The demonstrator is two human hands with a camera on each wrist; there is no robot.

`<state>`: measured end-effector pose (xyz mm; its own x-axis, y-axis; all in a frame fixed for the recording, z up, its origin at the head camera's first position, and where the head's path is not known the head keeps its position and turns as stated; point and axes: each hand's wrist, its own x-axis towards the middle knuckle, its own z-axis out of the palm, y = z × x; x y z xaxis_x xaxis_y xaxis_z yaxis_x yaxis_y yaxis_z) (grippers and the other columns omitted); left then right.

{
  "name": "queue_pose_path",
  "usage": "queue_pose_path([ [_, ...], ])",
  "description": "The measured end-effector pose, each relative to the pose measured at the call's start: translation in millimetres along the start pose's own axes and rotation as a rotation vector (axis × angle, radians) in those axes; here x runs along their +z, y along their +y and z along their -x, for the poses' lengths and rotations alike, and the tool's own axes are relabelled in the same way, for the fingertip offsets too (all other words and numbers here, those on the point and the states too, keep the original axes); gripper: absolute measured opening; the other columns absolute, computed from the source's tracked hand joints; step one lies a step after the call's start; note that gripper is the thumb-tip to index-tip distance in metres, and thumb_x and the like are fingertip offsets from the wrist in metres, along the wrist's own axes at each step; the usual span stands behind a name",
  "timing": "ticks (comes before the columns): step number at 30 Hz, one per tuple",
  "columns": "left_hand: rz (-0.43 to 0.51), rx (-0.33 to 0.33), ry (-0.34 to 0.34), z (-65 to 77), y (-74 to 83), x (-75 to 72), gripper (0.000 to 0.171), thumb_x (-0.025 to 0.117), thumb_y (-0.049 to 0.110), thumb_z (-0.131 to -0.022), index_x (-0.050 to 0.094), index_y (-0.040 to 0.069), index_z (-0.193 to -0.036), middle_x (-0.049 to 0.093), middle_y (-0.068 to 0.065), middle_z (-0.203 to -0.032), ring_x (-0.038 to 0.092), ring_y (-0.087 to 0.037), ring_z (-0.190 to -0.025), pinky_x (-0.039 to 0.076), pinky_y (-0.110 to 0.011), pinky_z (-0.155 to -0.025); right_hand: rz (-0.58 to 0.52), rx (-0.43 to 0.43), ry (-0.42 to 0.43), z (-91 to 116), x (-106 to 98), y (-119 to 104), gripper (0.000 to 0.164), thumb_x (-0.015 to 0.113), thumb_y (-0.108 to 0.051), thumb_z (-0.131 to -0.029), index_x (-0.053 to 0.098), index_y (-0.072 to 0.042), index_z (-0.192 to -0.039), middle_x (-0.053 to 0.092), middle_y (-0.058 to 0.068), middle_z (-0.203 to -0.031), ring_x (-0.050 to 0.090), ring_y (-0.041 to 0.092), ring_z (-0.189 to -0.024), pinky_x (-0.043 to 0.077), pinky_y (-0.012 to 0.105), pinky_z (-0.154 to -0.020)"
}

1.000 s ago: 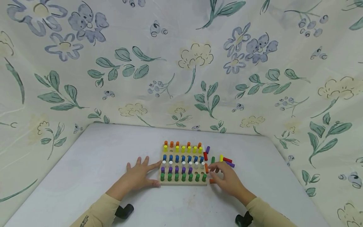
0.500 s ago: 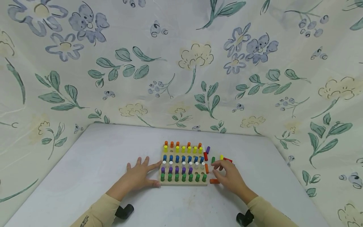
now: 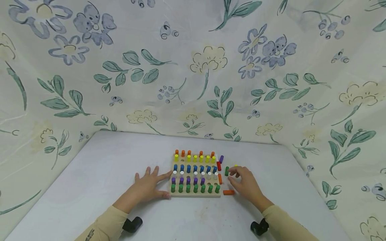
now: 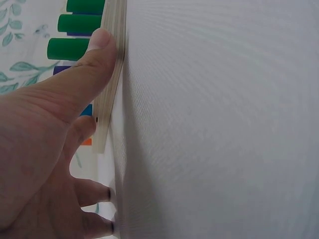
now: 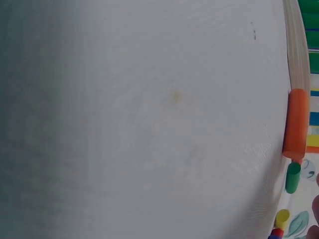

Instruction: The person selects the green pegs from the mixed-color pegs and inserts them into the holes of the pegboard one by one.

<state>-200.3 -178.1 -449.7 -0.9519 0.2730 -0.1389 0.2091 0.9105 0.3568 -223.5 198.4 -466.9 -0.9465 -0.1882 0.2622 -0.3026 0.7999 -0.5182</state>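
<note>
A wooden pegboard (image 3: pixel 195 195) stands on the table with rows of orange, yellow, blue, white, purple and green pegs upright in it. Fingers spread, my left hand (image 3: pixel 147 185) touches the board's left side with thumb and index finger. The left wrist view has its thumb (image 4: pixel 94 57) against the board's edge by a green peg (image 4: pixel 67 48). Just right of the board hovers my right hand (image 3: pixel 245 183), thumb and index finger apart with no peg seen between them. Nearest its fingertips lies a loose green peg (image 3: pixel 227 171); a loose orange peg (image 3: pixel 229 192) lies below its thumb.
Another orange peg (image 3: pixel 220 179), a red peg (image 3: pixel 218 166) and a purple peg (image 3: pixel 221 159) lie along the board's right side. A yellow peg (image 5: pixel 282 217) lies beyond the right hand, with red and purple ones by it. Patterned cloth (image 3: pixel 193 67) hangs behind the white table (image 3: pixel 99 167).
My right hand has drawn a little to the right, away from the board. This uncovers the orange peg near the thumb and hides the red and purple pegs. The left hand keeps its place.
</note>
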Motion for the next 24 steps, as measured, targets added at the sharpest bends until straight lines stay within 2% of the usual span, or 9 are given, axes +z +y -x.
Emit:
queue_pose_path([
  [6, 0.002, 0.003, 0.006, 0.4, -0.7, 0.0, 0.095, 0.077, 0.069, -0.072, 0.048, 0.027, -0.153, 0.028, -0.037, -0.157, 0.015, -0.065, -0.143, 0.009, -0.086, -0.103, 0.002, 0.05, -0.025, -4.9, 1.4, 0.1, 0.031, 0.077, -0.018, -0.091, 0.067, -0.012, -0.12, 0.066, -0.003, -0.104, 0.057, 0.017, -0.097, 0.053, 0.038, -0.086],
  [12, -0.002, 0.006, 0.008, -0.6, -1.7, 1.1, 0.095, 0.077, 0.069, -0.072, 0.049, 0.027, -0.153, 0.028, -0.037, -0.157, 0.015, -0.066, -0.142, 0.009, -0.087, -0.103, 0.03, 0.122, -0.092, -11.0, 0.4, -0.6, 0.051, 0.079, -0.022, -0.09, 0.06, -0.014, -0.137, 0.065, 0.004, -0.124, 0.057, 0.022, -0.107, 0.055, 0.043, -0.094],
  [15, -0.004, 0.004, 0.008, -1.0, -1.6, 1.2, 0.095, 0.077, 0.069, -0.072, 0.049, 0.027, -0.153, 0.028, -0.037, -0.157, 0.015, -0.066, -0.143, 0.008, -0.087, -0.103, 0.057, 0.142, -0.124, -13.6, 0.3, 0.0, 0.059, 0.079, -0.023, -0.09, 0.056, -0.014, -0.143, 0.064, 0.007, -0.129, 0.057, 0.023, -0.108, 0.055, 0.044, -0.095],
  [24, 0.003, 0.002, -0.001, -0.1, 0.0, -0.7, 0.095, 0.077, 0.069, -0.073, 0.048, 0.027, -0.153, 0.028, -0.037, -0.157, 0.015, -0.065, -0.143, 0.008, -0.086, -0.103, 0.08, 0.168, -0.146, -18.4, 5.2, 3.3, 0.063, 0.079, -0.024, -0.09, 0.053, -0.014, -0.147, 0.062, 0.008, -0.134, 0.056, 0.023, -0.107, 0.053, 0.047, -0.097],
])
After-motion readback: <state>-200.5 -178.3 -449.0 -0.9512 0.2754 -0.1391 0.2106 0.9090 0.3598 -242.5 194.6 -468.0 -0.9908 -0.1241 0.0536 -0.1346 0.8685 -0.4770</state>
